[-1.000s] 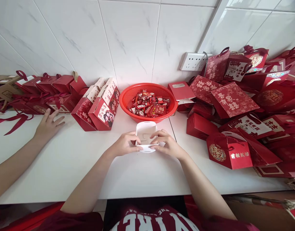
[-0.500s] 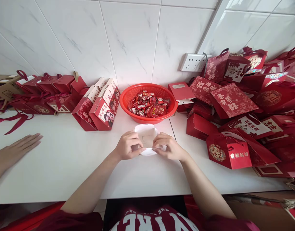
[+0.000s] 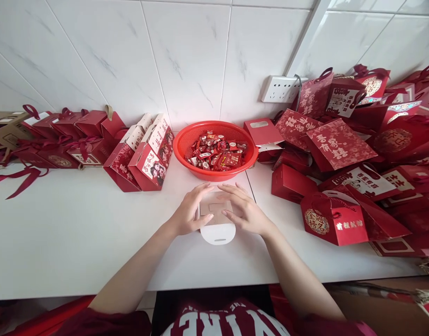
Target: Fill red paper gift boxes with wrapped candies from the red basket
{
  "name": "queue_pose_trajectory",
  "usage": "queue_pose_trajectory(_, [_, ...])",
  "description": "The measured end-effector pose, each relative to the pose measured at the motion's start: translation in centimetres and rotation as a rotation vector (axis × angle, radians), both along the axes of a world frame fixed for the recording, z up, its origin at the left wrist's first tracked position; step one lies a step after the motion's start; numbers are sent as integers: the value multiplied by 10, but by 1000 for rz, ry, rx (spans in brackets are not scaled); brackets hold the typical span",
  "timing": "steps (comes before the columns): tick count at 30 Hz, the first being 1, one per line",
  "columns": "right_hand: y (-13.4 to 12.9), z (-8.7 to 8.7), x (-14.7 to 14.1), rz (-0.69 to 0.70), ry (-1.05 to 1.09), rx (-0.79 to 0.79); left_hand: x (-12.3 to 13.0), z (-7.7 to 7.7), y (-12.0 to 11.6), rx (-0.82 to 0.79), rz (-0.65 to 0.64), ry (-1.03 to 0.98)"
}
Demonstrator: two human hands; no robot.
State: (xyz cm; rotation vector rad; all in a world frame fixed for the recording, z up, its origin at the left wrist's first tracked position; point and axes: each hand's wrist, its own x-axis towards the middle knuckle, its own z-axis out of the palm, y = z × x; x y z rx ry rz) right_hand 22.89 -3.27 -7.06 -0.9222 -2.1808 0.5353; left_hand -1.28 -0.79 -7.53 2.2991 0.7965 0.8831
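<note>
A small paper box (image 3: 218,234) stands on the table just in front of me, its top unfolded and its pale inside showing. One white rounded flap with a slot hangs out toward me. My left hand (image 3: 190,212) lies along the box's left side, fingers stretched toward the far edge and thumb apart over the opening. Along the right side is my right hand (image 3: 245,211), its fingers spread and reaching across the far rim. Neither hand grips the box; whether the fingertips touch its far flap I cannot tell. Behind it sits a red plastic basket (image 3: 214,175) of wrapped candies (image 3: 214,151).
Two patterned red gift boxes (image 3: 149,163) stand left of the basket, with a row of ribboned red boxes (image 3: 64,140) beyond. A large heap of red gift boxes (image 3: 340,158) fills the right side. A power strip (image 3: 280,89) is on the tiled wall.
Both hands have loosened from pinching the box's near edge and now spread over it. The near flap has folded out toward me. Another person's hand at the far left has left the view.
</note>
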Motion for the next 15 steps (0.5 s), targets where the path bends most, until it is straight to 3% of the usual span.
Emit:
queue_pose_trajectory(5, [4, -11, -3, -23, -25, -92, 1, -8, 2, -84, -12, -54])
queue_pose_trajectory(10, [7, -18, -11, -64, 44, -173, 6, -36, 6, -438, 69, -330])
queue_pose_trajectory(12, [7, -21, -15, -68, 48, -161, 8, -45, 10, -579, 90, -463])
queue_pose_trajectory(15, [7, -21, -20, -104, -5, -36, 10, -50, 18, -617, 117, -582])
